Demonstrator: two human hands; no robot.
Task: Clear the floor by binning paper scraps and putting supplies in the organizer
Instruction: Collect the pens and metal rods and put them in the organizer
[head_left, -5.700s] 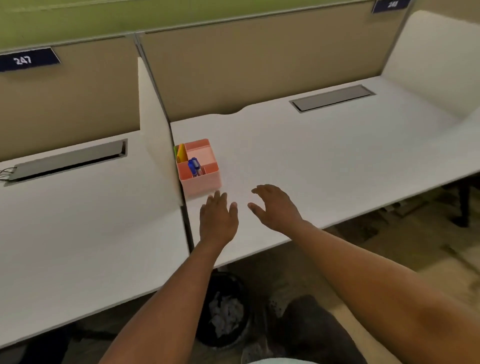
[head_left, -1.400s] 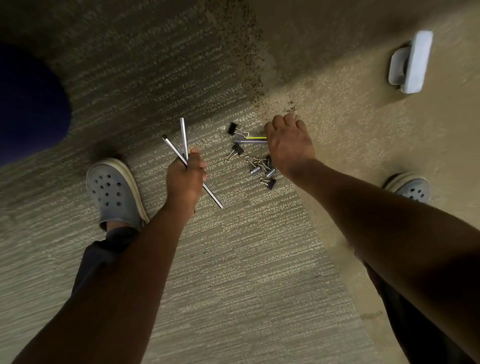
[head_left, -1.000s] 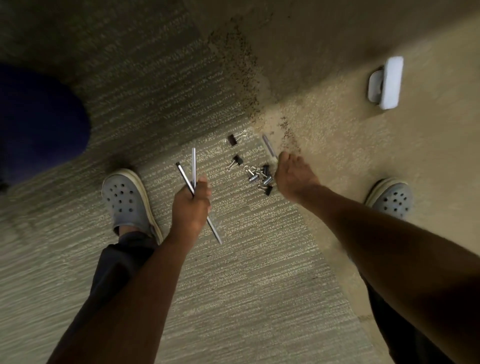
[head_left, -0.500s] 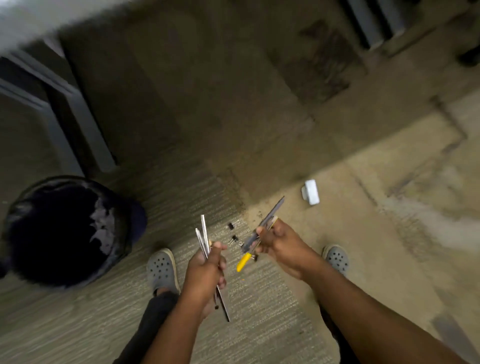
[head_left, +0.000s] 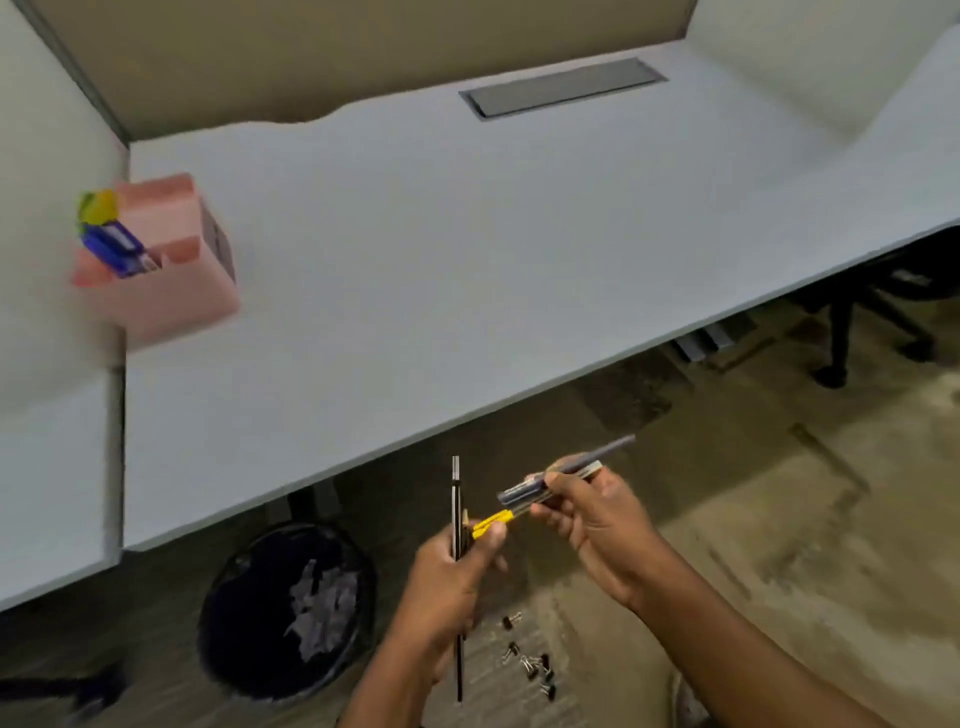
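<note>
The left hand (head_left: 453, 571) grips upright pencils (head_left: 456, 499); the right hand (head_left: 592, 512) pinches a pen bundle (head_left: 558, 480) beside it. Binder clips (head_left: 530, 662) lie below the hands, the pink organizer (head_left: 166, 280) far up-left.

The desk (head_left: 467, 249) lies bare across the middle of the frame, open from its front edge to the pink organizer (head_left: 166, 275) at the left, which stands against a white divider (head_left: 47, 234). Below the front edge, lower left, sits the black bin (head_left: 285, 608), its mouth open upward.
</note>
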